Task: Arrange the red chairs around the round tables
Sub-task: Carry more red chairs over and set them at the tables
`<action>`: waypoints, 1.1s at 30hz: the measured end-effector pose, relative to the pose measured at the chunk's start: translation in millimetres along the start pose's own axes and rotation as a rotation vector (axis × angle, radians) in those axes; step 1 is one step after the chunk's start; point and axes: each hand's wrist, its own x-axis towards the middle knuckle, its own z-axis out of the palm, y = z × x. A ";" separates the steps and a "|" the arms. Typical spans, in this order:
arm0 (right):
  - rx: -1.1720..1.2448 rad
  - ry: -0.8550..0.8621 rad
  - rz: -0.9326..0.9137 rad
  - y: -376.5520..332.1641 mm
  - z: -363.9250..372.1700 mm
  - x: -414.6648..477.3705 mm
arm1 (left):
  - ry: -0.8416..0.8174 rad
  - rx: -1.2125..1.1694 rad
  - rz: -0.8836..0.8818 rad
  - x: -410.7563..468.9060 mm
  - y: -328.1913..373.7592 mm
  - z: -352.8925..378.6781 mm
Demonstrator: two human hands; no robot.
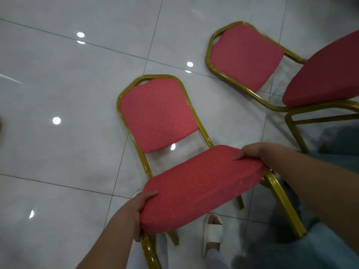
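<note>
A red chair (194, 183) with a gold metal frame sits in the middle of the head view, its back pointing away from me. My left hand (138, 208) grips the near left edge of its seat cushion, thumb on top. My right hand (254, 154) grips the seat's right edge, fingers curled over the cushion. A second red chair (246, 55) of the same kind stands at the upper right, its seat running out of the frame. No round table is in view.
Glossy grey floor tiles (68, 94) reflect ceiling lights. My foot in a white slipper (212, 232) is under the chair near its front legs. Teal fabric (342, 144) lies at the right edge beside the second chair.
</note>
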 end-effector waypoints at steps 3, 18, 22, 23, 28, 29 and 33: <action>-0.040 0.011 -0.025 -3.2 1.6 -2.6 | 0.050 0.011 0.013 -6.1 -3.7 3.2; 0.105 0.134 -0.314 -55.8 -44.8 -101.8 | 0.161 -0.050 0.274 -107.0 84.7 -23.7; 0.213 0.273 -0.494 -79.3 -73.5 -147.3 | 0.180 -0.104 0.480 -156.9 126.9 -22.5; 0.239 0.322 -0.549 -81.1 -79.9 -155.9 | 0.186 -0.134 0.538 -164.9 132.8 -20.1; 0.375 0.421 -0.791 -62.6 -89.4 -153.1 | 0.216 -0.239 0.824 -165.6 118.8 3.0; 0.396 0.438 -0.814 -53.8 -88.8 -143.7 | 0.207 -0.244 0.863 -159.5 109.9 9.8; 0.456 0.500 -0.799 -19.7 -84.9 -113.1 | 0.147 -0.218 0.916 -132.2 69.1 32.0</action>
